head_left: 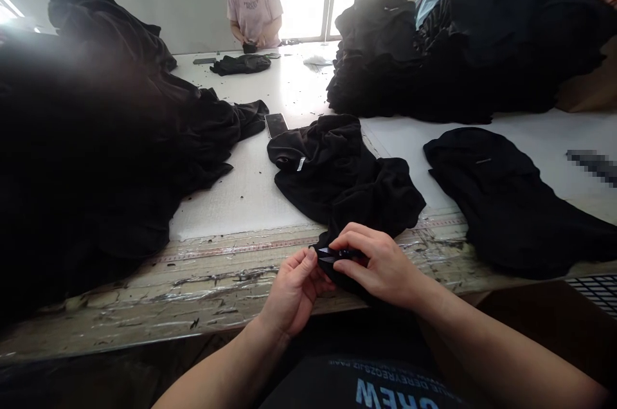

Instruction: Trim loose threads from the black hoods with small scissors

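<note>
A rumpled black garment (347,171) with a small white label lies in front of me, its near end drawn over the table's front edge. My left hand (297,287) pinches that near end between thumb and fingers. In my right hand (378,261) is a small pair of thread snips (330,254), dark-handled, with pointed metal blades. Their tips point left, close to my left thumb and against the black cloth. Whether the blades touch a thread is too small to tell.
A big heap of black cloth (96,139) rises at the left. Stacked black garments (463,55) stand at the back right. One black garment (491,190) lies flat at the right. A phone (276,125) rests beyond my garment. Across the table (216,203) stands a person (254,7) handling dark cloth.
</note>
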